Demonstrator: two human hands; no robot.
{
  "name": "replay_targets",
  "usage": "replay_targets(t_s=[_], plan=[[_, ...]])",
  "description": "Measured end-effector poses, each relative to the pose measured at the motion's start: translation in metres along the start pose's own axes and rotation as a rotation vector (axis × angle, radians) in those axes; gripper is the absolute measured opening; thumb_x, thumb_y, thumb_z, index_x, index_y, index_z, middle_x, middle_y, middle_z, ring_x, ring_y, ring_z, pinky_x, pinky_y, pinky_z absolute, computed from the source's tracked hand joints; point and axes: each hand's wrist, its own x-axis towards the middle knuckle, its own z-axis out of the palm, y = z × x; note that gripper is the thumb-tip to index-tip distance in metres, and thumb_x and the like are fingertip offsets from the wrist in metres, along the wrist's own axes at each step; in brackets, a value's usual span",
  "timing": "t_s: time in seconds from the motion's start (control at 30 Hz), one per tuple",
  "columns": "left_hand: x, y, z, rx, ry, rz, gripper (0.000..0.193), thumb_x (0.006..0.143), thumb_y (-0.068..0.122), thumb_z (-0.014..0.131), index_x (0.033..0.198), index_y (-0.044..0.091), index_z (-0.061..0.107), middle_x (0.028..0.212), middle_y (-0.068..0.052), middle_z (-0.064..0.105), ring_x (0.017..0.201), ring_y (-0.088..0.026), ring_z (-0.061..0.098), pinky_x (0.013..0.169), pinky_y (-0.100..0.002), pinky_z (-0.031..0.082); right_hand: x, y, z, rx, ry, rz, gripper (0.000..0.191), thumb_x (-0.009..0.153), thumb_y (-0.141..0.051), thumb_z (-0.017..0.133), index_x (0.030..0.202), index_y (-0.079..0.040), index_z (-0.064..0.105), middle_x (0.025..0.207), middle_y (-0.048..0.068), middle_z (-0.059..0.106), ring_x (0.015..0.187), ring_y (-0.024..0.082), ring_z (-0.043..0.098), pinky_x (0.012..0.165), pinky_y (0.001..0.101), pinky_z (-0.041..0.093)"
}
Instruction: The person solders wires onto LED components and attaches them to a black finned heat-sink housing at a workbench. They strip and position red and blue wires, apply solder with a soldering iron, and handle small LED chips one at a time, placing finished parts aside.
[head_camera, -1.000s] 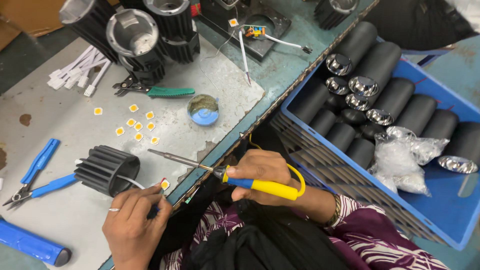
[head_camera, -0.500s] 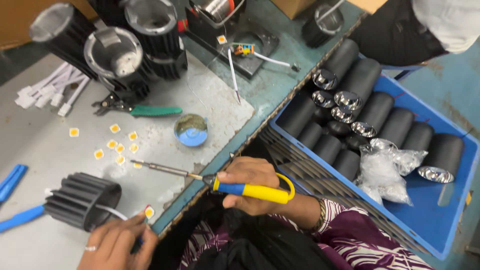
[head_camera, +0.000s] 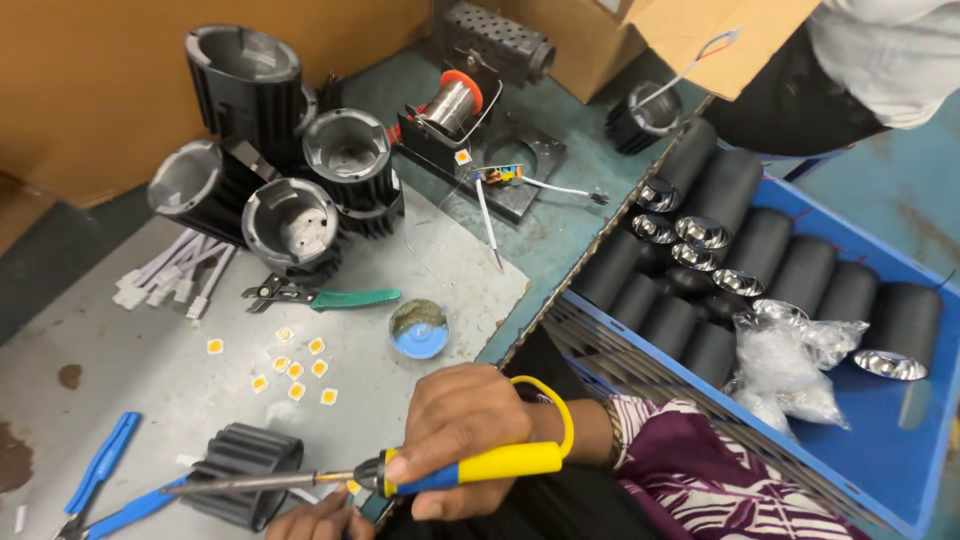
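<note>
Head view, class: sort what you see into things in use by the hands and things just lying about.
In use: soldering iron in right hand; left hand beside finned black housing.

Lying about: green-handled cutters, blue pliers, small round tin, yellow chips, blue crate.

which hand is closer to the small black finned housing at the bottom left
Left. The left hand touches the black finned housing at its right side. The right hand is further right, gripping the soldering iron.

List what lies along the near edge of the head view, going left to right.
Blue-handled pliers → black finned housing → left hand → soldering iron held in the right hand → patterned sleeve → blue crate.
</note>
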Motion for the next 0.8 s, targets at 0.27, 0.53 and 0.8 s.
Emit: replay_targets(t_s=[0.27,0.53,0.8], plan=[[0.111,0.043,-0.059,-0.041,-0.116,-0.173,0.014,0.068,0.002,0.08,0.075,0.005,0.068,0.087,-0.01,0.075,0.072,-0.024,0.067,0.073,-0.037,0.054,-0.043,-0.028,-0.026,-0.147,0.053,0.064,0.03,0.099,-0.021,0.073,0.12,0.0,0.066,0.087,0.01,0.072,0.075,0.026,0.072,0.068,0.0346,0.06],[0.139,0.127,-0.092,0.049,-0.104,-0.3,0.015,0.074,0.003,0.081,0.077,0.007,0.067,0.094,-0.003,0.075,0.089,-0.022,0.067,0.079,-0.035,0.055,-0.099,-0.094,-0.029,-0.256,0.112,0.108,0.032,0.1,-0.023,0.073,0.117,0.003,0.067,0.086,0.012,0.072,0.075,0.027,0.072,0.071,0.0356,0.059],[0.133,0.14,-0.096,0.127,-0.126,-0.306,0.014,0.082,0.001,0.076,0.077,0.007,0.064,0.096,0.001,0.075,0.092,-0.019,0.068,0.076,-0.032,0.054,-0.122,-0.111,-0.034,-0.273,0.116,0.147,0.037,0.1,-0.03,0.073,0.118,0.002,0.067,0.086,0.011,0.07,0.077,0.026,0.071,0.072,0.0346,0.058]])
